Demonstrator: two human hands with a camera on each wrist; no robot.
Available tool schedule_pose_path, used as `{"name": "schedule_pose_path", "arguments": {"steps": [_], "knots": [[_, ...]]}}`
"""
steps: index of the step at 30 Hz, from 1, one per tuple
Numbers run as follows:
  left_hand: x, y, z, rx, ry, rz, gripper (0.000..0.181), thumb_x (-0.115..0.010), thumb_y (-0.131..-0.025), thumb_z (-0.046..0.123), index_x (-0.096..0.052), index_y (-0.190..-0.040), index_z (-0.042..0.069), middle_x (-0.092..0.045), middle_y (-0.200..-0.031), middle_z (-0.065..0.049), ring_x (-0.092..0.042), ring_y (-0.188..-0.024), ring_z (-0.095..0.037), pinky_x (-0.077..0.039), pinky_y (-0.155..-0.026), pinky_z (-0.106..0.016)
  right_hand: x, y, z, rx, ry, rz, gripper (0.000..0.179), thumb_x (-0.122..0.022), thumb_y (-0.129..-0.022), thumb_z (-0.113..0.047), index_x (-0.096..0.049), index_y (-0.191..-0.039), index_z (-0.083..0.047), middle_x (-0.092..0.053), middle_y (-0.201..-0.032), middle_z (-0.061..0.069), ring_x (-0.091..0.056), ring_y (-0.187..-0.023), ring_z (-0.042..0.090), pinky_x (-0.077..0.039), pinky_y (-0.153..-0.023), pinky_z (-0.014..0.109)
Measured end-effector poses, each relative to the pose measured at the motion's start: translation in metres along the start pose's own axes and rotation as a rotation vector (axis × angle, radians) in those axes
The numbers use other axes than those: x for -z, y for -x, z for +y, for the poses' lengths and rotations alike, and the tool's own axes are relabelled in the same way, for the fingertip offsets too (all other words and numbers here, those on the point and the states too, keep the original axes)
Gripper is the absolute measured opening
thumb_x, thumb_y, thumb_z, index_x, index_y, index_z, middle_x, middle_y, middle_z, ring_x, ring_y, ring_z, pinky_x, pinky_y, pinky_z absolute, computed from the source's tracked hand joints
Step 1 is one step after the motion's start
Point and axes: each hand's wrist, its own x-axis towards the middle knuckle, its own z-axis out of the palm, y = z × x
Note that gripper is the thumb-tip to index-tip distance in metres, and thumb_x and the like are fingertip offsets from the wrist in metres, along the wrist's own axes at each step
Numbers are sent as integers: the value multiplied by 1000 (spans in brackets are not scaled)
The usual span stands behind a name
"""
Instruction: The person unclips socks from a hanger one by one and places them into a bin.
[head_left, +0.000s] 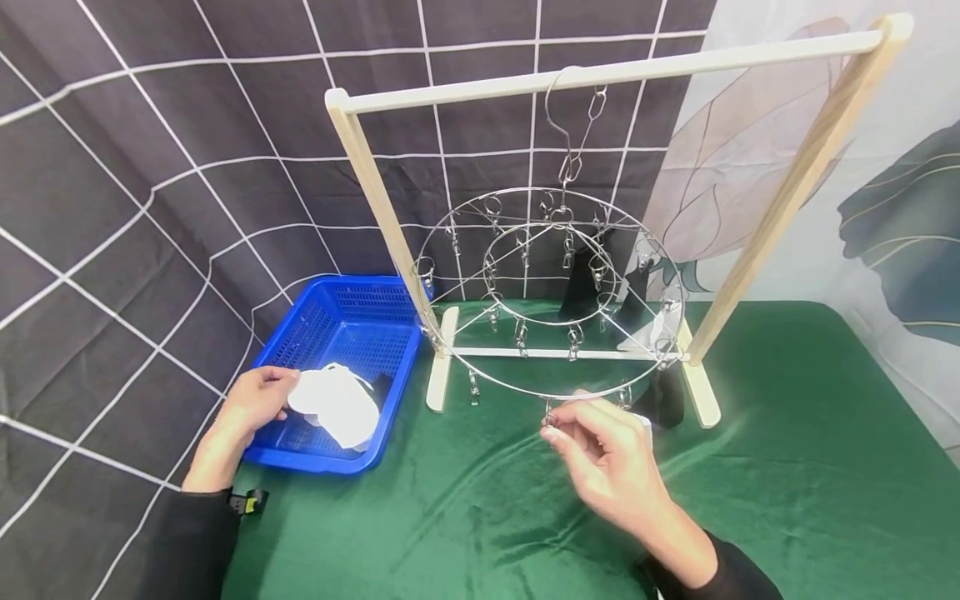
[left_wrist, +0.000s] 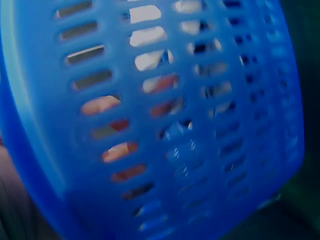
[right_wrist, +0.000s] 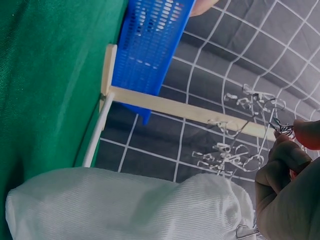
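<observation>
My left hand [head_left: 251, 404] pinches the edge of a white sock-like cloth [head_left: 337, 408] inside the blue basket [head_left: 405, 383]. With thumb and forefinger, my right hand [head_left: 615, 462] pinches a metal clip [right_wrist: 284, 129] at the near edge of the round wire hanger [head_left: 510, 387]. Close beside that hand, a white ribbed sock [right_wrist: 125, 205] hangs from another clip, mostly hidden behind the hand in the head view. Dark socks [head_left: 581, 287] and a white piece [head_left: 656, 333] hang toward the ring's back and right. Basket slots [left_wrist: 150, 105] cover most of the left wrist view.
A wooden rack [head_left: 795, 175] carries the hanger by its hook [head_left: 551, 108]. Several bare clips [head_left: 521, 335] dangle from both rings. Something dark [head_left: 382, 387] lies in the basket beside the white cloth. Green cloth [head_left: 420, 517] covers the table, with a gridded curtain [head_left: 247, 192] behind.
</observation>
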Motion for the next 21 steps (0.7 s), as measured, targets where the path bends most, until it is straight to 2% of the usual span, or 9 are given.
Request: {"name": "schedule_pose_path", "arguments": {"steps": [3, 5, 7, 9, 11, 13, 18, 20, 21], "knots": [[-1, 11, 7, -56, -199, 186, 46, -52, -96, 40, -59, -115, -2, -70, -93, -16, -65, -81, -31, -49, -66, -40, -1, 3, 4, 5, 0, -1, 21, -74, -69, 9, -67, -83, -5, -61, -76, -1, -43, -55, 4, -34, -47, 12], [-6, 19, 20, -148, -272, 322, 40, -56, -94, 37, -61, -110, 1, -71, -95, -15, -66, -87, -34, -46, -70, -45, -1, 2, 4, 6, 6, 0, 21, -74, -69, 9, -68, -83, -5, -61, -76, -1, -43, -55, 4, -35, -47, 12], [-15, 27, 39, -278, -277, 417, 33, -59, -93, 32, -63, -108, 3, -70, -97, -14, -65, -91, -33, -44, -76, -48, -1, 1, 3, 5, 16, 1, 20, -75, -69, 8, -67, -83, -4, -61, -76, -1, -43, -55, 4, -35, -47, 12], [-29, 39, 62, -413, -240, 445, 26, -62, -92, 28, -64, -108, 7, -70, -97, -7, -65, -82, -26, -46, -71, -42, -1, 1, 2, 0, 19, -4, 21, -75, -69, 9, -67, -83, -4, -60, -75, -1, -43, -55, 5, -35, -47, 12], [-44, 52, 86, -571, -194, 440, 21, -64, -91, 25, -65, -107, 11, -68, -100, -2, -61, -81, -19, -46, -71, -35, 0, -1, -1, -2, 14, -9, 21, -74, -68, 10, -67, -83, -2, -59, -75, -1, -43, -54, 5, -35, -47, 13], [-61, 70, 112, -767, -138, 433, 20, -65, -90, 22, -66, -108, 11, -66, -102, 0, -59, -85, -17, -46, -76, -31, -1, 0, -1, 1, 5, -13, 20, -74, -69, 9, -67, -84, -2, -58, -74, -1, -43, -54, 5, -34, -47, 12], [-97, 107, 177, -1404, -78, 464, 20, -61, -87, 8, -66, -104, -1, -65, -105, -11, -59, -99, -29, -45, -92, -38, -1, -1, -1, 29, 5, 0, 17, -74, -72, 7, -66, -84, -1, -57, -74, -2, -43, -55, 5, -34, -48, 10], [-109, 115, 197, -1545, -104, 473, 22, -57, -89, 4, -66, -107, -3, -64, -109, -14, -60, -104, -31, -46, -93, -39, -1, -1, -1, 37, 15, 2, 15, -74, -73, 5, -66, -85, -1, -57, -74, -1, -43, -55, 5, -34, -48, 10], [-114, 117, 204, -1580, -127, 474, 24, -54, -90, 2, -65, -111, -3, -64, -113, -15, -59, -107, -31, -46, -94, -39, -1, -1, 0, 44, 20, 4, 14, -74, -74, 4, -66, -85, 0, -57, -74, -1, -43, -55, 5, -34, -48, 10]]}}
